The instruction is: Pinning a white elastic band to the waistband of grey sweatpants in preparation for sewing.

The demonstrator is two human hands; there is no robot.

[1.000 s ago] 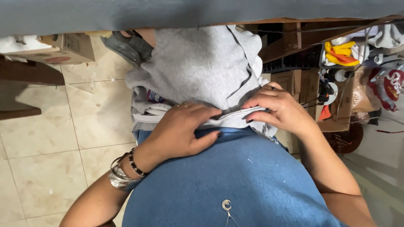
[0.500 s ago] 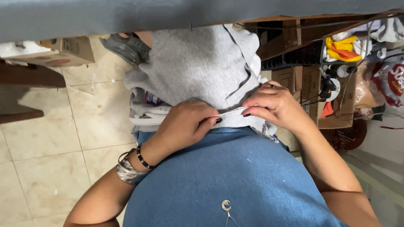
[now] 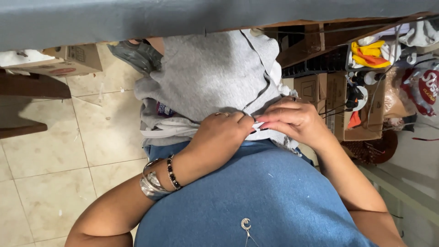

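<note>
Seated, looking down at my lap: my left hand (image 3: pixel 219 132) and right hand (image 3: pixel 292 120) meet at the centre of the view over a grey sweatshirt (image 3: pixel 215 75) draped across my knees. The fingers (image 3: pixel 242 122) of my left hand are curled tight, pinching the garment's lower edge; the right hand's fingers (image 3: pixel 274 123) are closed nearly flat on the same edge, tips touching the left hand's. What lies between the fingertips is too small to tell. The sweatshirt spreads from the hands toward 12 o'clock, up to the underside of the grey bench (image 3: pixel 183 18). A pale white cloth (image 3: pixel 169 128) pokes out beneath it at 9 o'clock of my left hand. My left wrist carries silver bangles (image 3: pixel 151 185) and a dark bead bracelet (image 3: pixel 173 173). My blue top (image 3: pixel 256 196) fills the 6 o'clock side. Cardboard boxes (image 3: pixel 329 98) stand at 3 o'clock, beige floor tiles (image 3: pixel 59 151) at 9 o'clock.
</note>
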